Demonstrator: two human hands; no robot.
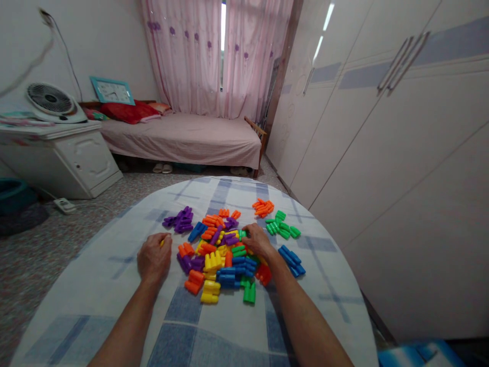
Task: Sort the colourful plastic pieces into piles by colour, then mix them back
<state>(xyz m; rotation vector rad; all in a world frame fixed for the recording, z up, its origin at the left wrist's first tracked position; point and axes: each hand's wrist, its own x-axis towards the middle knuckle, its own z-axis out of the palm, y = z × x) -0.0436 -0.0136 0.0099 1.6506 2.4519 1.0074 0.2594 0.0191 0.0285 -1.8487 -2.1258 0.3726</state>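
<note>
My left hand (154, 257) rests closed on the cloth left of the mixed pile, with a bit of a yellow plastic building block (162, 243) showing between thumb and fingers. At the right side of the pile, my right hand (258, 239) has its fingers closed on a green plastic building block (243, 234); part of it is hidden. The pile mixes rounded, tube-like blocks: yellow blocks (213, 261), blue blocks (229, 278), orange blocks (194, 282) and purple blocks (191, 263).
Around the pile lie single-colour groups: purple blocks (179, 220), orange blocks (263, 207), green blocks (282, 226) and blue blocks (292, 261). A checked cloth (175, 341) covers the round table. Beyond are a bed (183, 133), a wardrobe (401, 204) and a cabinet (86, 158) with a fan (51, 99).
</note>
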